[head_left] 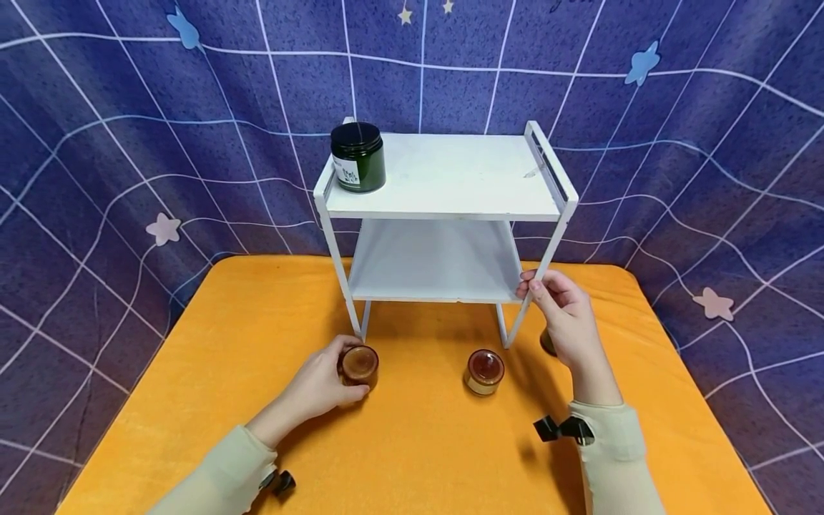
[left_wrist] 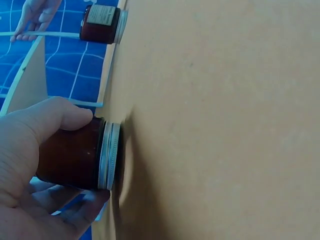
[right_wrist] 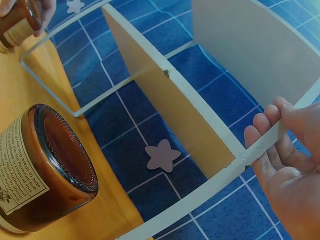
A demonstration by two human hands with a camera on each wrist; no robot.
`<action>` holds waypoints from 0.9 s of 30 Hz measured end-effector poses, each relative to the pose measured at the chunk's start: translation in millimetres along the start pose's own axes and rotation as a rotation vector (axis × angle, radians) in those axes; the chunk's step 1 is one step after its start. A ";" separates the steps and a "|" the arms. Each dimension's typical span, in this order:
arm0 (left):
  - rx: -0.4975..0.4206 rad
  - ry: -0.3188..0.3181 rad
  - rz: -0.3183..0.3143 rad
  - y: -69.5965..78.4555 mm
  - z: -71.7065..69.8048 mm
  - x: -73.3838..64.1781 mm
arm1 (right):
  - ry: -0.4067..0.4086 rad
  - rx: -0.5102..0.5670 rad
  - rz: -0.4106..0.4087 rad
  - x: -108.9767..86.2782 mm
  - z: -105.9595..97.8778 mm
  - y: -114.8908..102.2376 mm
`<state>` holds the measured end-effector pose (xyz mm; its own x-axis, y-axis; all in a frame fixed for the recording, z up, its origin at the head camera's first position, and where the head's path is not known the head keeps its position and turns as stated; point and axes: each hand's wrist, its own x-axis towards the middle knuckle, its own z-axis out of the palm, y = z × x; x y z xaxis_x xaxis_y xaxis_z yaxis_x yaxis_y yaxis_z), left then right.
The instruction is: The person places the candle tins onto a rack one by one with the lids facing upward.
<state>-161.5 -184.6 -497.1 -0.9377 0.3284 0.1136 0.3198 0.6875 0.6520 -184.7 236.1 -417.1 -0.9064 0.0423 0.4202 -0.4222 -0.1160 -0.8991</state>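
My left hand (head_left: 315, 385) grips a brown glass jar (head_left: 360, 363) in front of the shelf's left front leg. That jar stands upside down; its silver lid (left_wrist: 109, 156) faces the table in the left wrist view. With thumb and fingers, my right hand (head_left: 571, 322) holds the right front leg of a white two-tier shelf (head_left: 450, 197), near the lower board. A second brown jar (head_left: 484, 372), with a cream label (right_wrist: 22, 167), stands upside down between the hands, apart from both. On the upper board, at the left, sits a green jar (head_left: 367, 168) with a black lid.
A dark round thing (head_left: 547, 342) lies partly hidden behind my right wrist. An orange cloth (head_left: 412, 458) covers the table. Behind the shelf hangs a blue curtain (head_left: 257, 143) with white lines and stars.
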 end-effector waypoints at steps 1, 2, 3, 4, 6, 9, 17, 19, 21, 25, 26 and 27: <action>0.000 0.002 -0.006 -0.4 -0.5 0.0 | 0.000 -0.002 0.002 0.0 -0.1 0.1; -0.001 0.004 -0.015 -0.7 -1.0 -0.1 | 0.002 -0.003 0.003 0.1 -0.1 0.1; -0.003 0.004 -0.024 -0.9 -1.4 -0.1 | 0.001 -0.002 0.004 0.1 -0.1 0.1; -0.005 0.003 -0.034 -1.0 -1.8 -0.3 | 0.000 -0.003 0.004 0.0 -0.1 0.1; -0.011 0.000 -0.051 -1.2 -2.4 -0.7 | 0.001 -0.002 0.004 -0.1 -0.2 0.1; -0.008 -0.001 -0.068 -1.1 -2.9 -1.3 | -0.003 0.001 0.005 -0.4 -0.2 0.3; 0.011 0.023 -0.069 -1.0 -7.3 -3.3 | -0.005 -0.004 0.006 -0.3 -0.2 0.8; 0.022 0.033 -0.059 -1.2 -8.8 -3.8 | -0.005 -0.003 0.006 -0.3 -0.1 0.8; 0.036 0.047 -0.047 -1.5 -10.0 -4.4 | -0.004 -0.001 0.005 -0.4 0.0 1.0; 0.041 0.070 -0.012 -1.1 -11.8 -5.5 | -0.002 0.007 0.002 -0.6 -0.1 1.1; 0.035 0.075 0.000 -0.8 -12.2 -5.8 | -0.001 0.008 0.002 -0.7 -0.1 1.2; 0.026 0.080 0.010 -0.2 -12.7 -6.0 | -0.001 0.009 0.001 -0.8 -0.2 1.2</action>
<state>-157.7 -195.0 -488.4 -0.9420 0.2833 0.1799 0.3315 0.7013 0.6311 -184.4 236.1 -418.5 -0.9069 0.0414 0.4192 -0.4210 -0.1248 -0.8984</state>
